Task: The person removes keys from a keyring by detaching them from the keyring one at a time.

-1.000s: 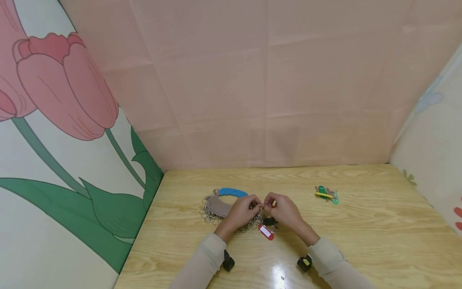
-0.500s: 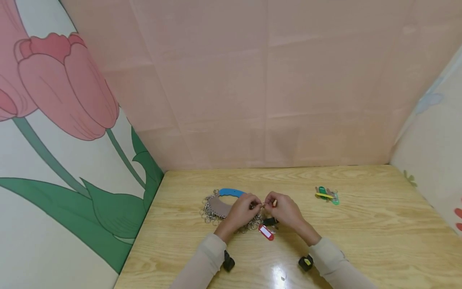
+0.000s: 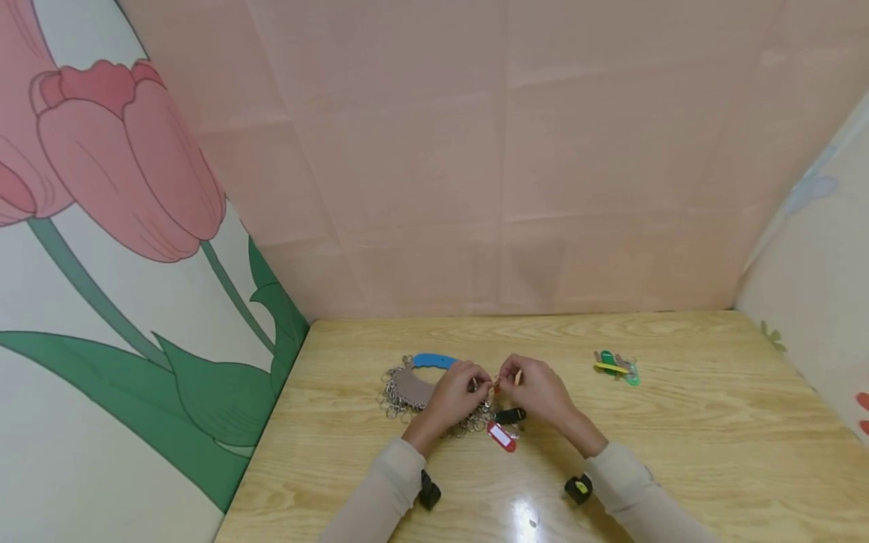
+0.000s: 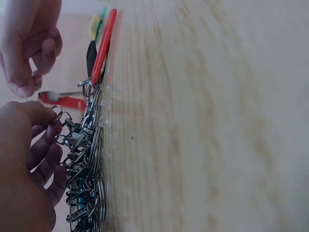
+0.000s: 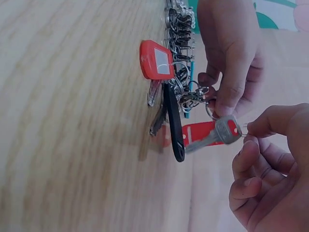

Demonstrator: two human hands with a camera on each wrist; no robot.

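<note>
Head view: above a pale wood-grain surface, the left hand and right hand nearly meet beside a curved brown-and-blue piece fringed with metal rings.

Left wrist view: the left grip pinches a round silver ring.

Right wrist view: clearest here, a silver metal key with a flat red tag hangs at the right grip's pinch. Joining seems underway; next calls for steady alignment.

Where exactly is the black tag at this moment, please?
In the head view, the black tag is just right of the metal rings, between the right hand and the white-labelled red tag.
</note>
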